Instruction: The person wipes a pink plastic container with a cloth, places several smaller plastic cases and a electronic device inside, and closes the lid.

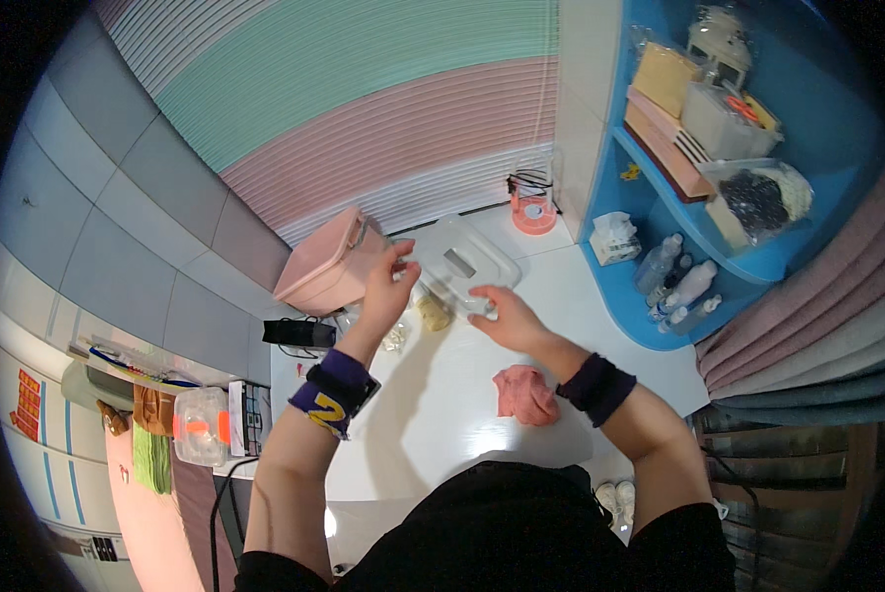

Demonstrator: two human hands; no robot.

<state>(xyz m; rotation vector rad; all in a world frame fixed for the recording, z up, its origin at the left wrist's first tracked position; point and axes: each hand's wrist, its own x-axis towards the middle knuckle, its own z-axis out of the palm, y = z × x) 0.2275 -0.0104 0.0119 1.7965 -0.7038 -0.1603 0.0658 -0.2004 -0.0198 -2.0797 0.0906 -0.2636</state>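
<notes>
My left hand (389, 285) is raised over the white table with curled fingers, beside a pink lidded bin (331, 263); whether it pinches something small cannot be made out. A clear plastic lid or shallow tray (472, 255) lies between and beyond the hands. The thumb and fingers of my right hand (509, 318) are apart near its front corner, with nothing seen between them. A bottle of yellowish liquid (433, 312) and a clear bag of small pale pieces (394, 337) lie below my left hand. Nearer my body, a crumpled pink cloth (525, 395) rests on the table.
A black bag (299, 333) sits at the left. Near the blinds stands a pink round-based stand (533, 214) with a black cable. The blue corner shelf (605, 303) at the right holds a tissue box (614, 238), several bottles and boxes. A clear case (202, 427) is at far left.
</notes>
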